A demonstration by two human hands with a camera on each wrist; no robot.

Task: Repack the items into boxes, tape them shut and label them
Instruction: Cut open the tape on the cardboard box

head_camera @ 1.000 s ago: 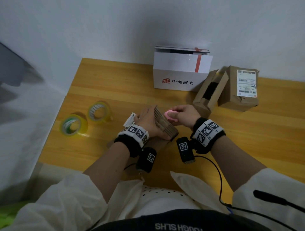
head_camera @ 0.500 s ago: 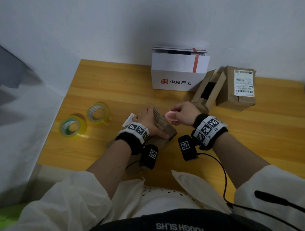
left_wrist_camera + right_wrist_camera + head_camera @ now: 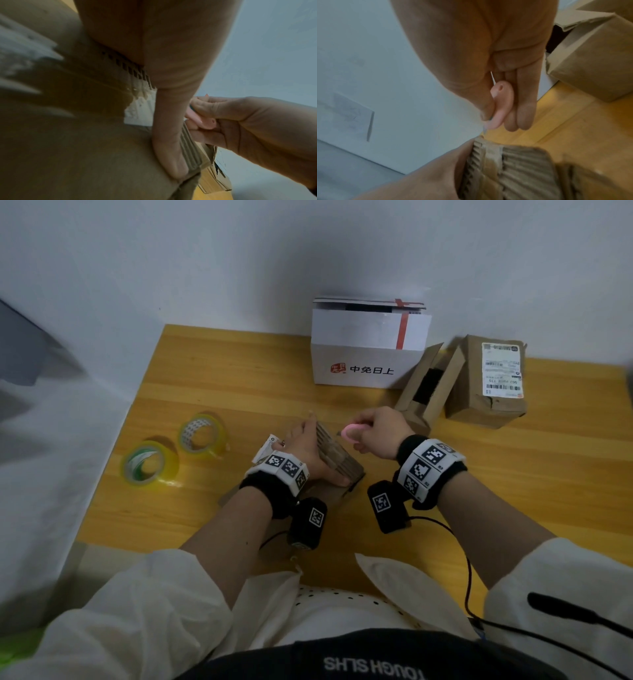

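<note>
A small brown cardboard box point(image 3: 339, 455) with corrugated edges lies on the wooden table point(image 3: 513, 474) in front of me. My left hand point(image 3: 308, 446) lies flat on its top, fingers straight and pointing away, thumb point(image 3: 168, 142) along the ribbed right edge. My right hand point(image 3: 375, 428) pinches a small pink cutter point(image 3: 352, 433) just right of the box's far end, its tip towards the box. The right wrist view shows the pink cutter point(image 3: 500, 105) between thumb and fingers above the ribbed box edge point(image 3: 513, 169). A white paper label point(image 3: 265, 448) peeks out left of my left hand.
Two tape rolls point(image 3: 202, 434) point(image 3: 149, 463) sit to the left. At the back against the wall stand a white printed box point(image 3: 366, 350), an open brown carton point(image 3: 424, 385) and a brown parcel with a shipping label point(image 3: 486, 381). The table's left edge adjoins grey fabric.
My right hand with the pink cutter has shifted slightly away from the box's right edge towards its far end. The left hand stays flat on the box.
</note>
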